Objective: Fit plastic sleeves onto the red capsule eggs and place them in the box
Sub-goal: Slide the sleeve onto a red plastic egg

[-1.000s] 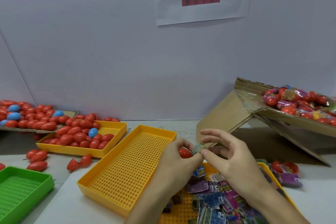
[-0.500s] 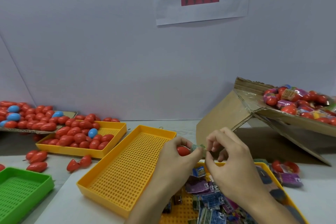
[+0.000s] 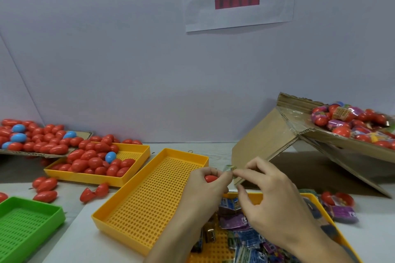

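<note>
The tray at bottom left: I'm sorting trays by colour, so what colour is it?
Green, with a perforated floor; the head view shows it clearly.

Red capsule egg [image 3: 211,178]: glossy, mostly hidden, held at lower centre of frame. Plastic sleeve [image 3: 229,168]: small, greenish, crumpled, touching the egg's right end. Spare sleeves [image 3: 241,228]: blue and purple, heaped flat at bottom right. Cardboard box [image 3: 265,141]: tilted, open, right edge, holding sleeved red eggs [image 3: 350,123].
</note>
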Demonstrator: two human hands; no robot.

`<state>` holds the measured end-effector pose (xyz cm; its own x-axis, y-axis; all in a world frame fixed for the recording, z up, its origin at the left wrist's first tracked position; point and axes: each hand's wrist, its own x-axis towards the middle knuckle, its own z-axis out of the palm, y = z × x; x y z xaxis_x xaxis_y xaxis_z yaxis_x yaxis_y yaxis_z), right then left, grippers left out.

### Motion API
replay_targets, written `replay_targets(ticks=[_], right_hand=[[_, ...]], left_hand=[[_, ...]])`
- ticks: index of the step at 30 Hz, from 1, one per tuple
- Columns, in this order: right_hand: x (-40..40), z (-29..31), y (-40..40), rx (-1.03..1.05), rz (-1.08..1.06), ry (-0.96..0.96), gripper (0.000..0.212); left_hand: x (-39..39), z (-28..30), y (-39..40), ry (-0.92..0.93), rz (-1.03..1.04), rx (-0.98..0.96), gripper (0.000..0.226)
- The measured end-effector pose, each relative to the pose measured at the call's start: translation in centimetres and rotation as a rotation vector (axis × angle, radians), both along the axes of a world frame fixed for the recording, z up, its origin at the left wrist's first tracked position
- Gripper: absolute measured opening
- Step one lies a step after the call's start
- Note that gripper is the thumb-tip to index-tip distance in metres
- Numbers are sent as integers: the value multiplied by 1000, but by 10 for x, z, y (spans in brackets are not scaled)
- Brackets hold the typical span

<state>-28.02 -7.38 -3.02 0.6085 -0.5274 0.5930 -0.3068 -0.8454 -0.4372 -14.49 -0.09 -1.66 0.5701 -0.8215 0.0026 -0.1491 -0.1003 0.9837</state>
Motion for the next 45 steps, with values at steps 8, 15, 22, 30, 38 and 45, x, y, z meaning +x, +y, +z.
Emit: replay_targets(ticks=[8, 15, 22, 30, 38, 45], right_hand=[[4, 1, -2, 341, 42, -130, 12], [3, 6, -2, 636, 162, -365, 16], [1, 13, 0, 640, 225, -497, 23], [0, 13, -1, 818, 320, -417, 27], [1, 5, -7, 846, 248, -306, 42], [2, 3, -10, 972, 241, -381, 49]], left_hand=[[3, 3, 2, 282, -63, -44, 26], [5, 4, 4, 326, -102, -136, 24], [-3, 3, 5, 44, -84, -130, 17], [-2, 5, 6, -122, -95, -274, 7], [-2, 8, 8, -123, -185, -300, 18], [3, 7, 10, -83, -218, -239, 15]])
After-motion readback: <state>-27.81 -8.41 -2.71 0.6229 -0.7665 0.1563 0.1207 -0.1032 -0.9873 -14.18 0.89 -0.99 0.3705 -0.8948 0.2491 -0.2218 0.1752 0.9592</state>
